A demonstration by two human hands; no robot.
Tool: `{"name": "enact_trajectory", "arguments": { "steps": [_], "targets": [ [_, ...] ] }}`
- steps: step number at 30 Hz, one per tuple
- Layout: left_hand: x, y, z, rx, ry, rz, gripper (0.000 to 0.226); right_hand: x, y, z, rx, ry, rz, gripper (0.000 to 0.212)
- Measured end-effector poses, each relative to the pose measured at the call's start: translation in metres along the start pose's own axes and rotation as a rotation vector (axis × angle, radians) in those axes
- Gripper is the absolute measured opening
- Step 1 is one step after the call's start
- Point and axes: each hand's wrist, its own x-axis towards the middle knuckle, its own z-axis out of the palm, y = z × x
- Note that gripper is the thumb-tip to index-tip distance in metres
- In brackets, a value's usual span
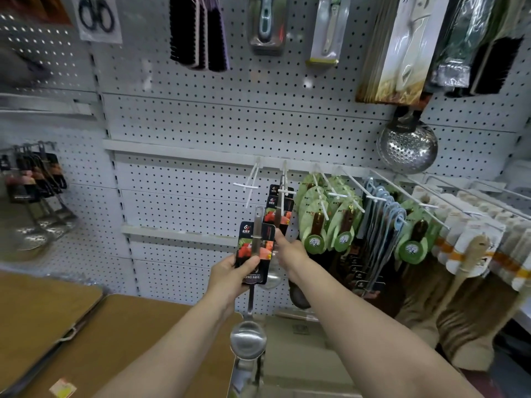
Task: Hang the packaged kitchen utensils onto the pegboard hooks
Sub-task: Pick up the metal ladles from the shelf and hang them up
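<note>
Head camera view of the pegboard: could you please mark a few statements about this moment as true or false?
1. The left hand holds a packaged ladle by its card. True.
2. That ladle already hangs on a hook. False: it is off the hooks, in the hand.
3. The hook left of the hung ladle packs is bare. True.
4. The perforated skimmer hangs at lower left. False: it hangs at upper right.
5. The right hand lies on the table. False: it reaches up to the hung ladle packs.
</note>
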Motion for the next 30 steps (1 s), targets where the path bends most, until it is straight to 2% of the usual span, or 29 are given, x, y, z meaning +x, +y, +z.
{"name": "enact_trajectory", "arguments": {
  "steps": [2,5,6,10,13,21,24,27,30],
  "targets": [
    [-0.004,0.001,0.005,-0.006,-0.003,0.009,0.018,-0.025,-0.008,-0.005,0.035,-0.021,-0.007,0.083],
    [-0.008,0.003,0.009,-0.022,0.0,0.015,0.019,-0.048,-0.013,-0.018,0.096,-0.043,-0.143,0.046],
    [-0.008,0.003,0.011,-0.021,0.002,0.015,0.02,-0.057,-0.017,-0.023,0.123,-0.044,-0.186,0.041],
    [-0.01,0.0,0.019,0.0,-0.009,0.016,0.018,-0.082,-0.026,-0.034,0.092,-0.057,-0.367,0.036],
    [-0.009,-0.004,0.028,-0.004,-0.014,0.022,0.016,-0.084,-0.024,-0.034,0.03,-0.057,-0.411,0.031],
    [0.0,-0.01,0.044,0.034,-0.042,0.07,0.012,-0.082,-0.024,-0.036,0.042,-0.065,-0.449,0.02],
    [0.003,-0.012,0.048,0.052,-0.057,0.082,0.011,-0.074,-0.022,-0.035,0.037,-0.012,-0.459,0.031],
    [0.006,-0.015,0.05,0.058,-0.071,0.089,0.012,-0.069,-0.02,-0.036,0.055,0.006,-0.445,0.016],
    [0.009,-0.021,0.049,0.048,-0.075,0.086,0.013,-0.066,-0.019,-0.038,0.064,0.004,-0.423,0.013]
  ]
}}
